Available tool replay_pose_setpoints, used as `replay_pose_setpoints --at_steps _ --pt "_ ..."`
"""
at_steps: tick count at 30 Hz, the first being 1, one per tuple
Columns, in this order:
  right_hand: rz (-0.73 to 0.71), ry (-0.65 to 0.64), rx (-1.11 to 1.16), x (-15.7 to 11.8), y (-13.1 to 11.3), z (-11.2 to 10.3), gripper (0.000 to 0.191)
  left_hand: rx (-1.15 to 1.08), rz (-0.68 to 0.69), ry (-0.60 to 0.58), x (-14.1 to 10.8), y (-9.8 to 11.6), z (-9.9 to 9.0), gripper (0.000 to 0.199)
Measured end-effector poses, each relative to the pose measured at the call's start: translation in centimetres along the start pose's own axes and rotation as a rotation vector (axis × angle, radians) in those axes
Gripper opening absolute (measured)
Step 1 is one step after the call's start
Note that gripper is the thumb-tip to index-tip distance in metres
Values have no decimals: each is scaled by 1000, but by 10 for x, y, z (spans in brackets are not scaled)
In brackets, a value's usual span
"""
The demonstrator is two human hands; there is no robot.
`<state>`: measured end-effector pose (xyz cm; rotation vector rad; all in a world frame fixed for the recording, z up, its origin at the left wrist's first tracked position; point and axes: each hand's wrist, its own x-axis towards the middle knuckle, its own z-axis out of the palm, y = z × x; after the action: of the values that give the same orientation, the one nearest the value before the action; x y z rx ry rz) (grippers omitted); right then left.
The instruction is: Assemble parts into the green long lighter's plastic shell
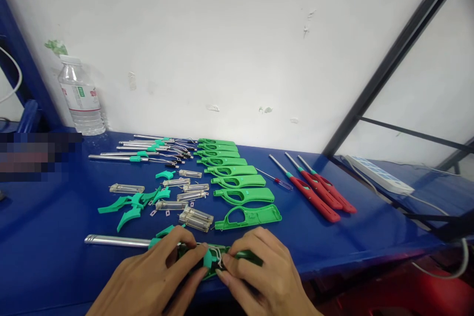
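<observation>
Near the front edge of the blue table, my left hand (159,269) is closed on a teal trigger piece (208,258) inside a green lighter shell (211,274). A metal tube (118,241) extends leftward from the shell. My right hand (259,266) pinches at the shell's right part, beside thin white wires (218,256); its fingertips hide what exactly they grip. Just beyond my hands, an open green half shell (255,216) lies with its inside facing up. Clear fuel tanks (196,218) and loose teal triggers (129,216) lie to the left.
Several green shells (244,195) form a column, with metal tubes and wires (137,158) to their left. A screwdriver (283,183) and three red lighters (318,202) lie at right. A water bottle (83,103) stands by the wall; a power strip (381,174) is far right.
</observation>
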<state>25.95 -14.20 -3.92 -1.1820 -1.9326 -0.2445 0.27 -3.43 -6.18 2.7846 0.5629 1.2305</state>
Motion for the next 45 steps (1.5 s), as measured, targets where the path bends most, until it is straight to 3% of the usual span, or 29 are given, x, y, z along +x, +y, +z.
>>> replay_pose_setpoints --at_steps 7,15,19,22,23,25,27,33,45 --pt "99 51 100 3 -3 -1 16 16 -13 -28 4 2 -4 49" --pt "166 13 42 -2 2 0 23 86 70 117 8 5 -6 38" --pt "181 -2 43 -6 5 -2 24 211 24 80 5 -11 -18 37" --pt "191 -6 52 5 3 -2 22 335 11 78 24 -37 -44 53" --pt "202 -36 50 13 1 -1 20 318 -6 18 33 -47 -54 53" --pt "248 -148 36 35 -2 3 16 188 -216 -259 51 -64 -69 42" --pt "298 -286 18 60 -4 10 11 153 -287 -350 63 -76 -76 38" --pt "395 -444 -60 107 -8 26 13 145 -357 -332 58 -92 -50 36" --pt "491 -563 -139 116 -14 26 20 156 -387 -381 46 -110 -35 30"
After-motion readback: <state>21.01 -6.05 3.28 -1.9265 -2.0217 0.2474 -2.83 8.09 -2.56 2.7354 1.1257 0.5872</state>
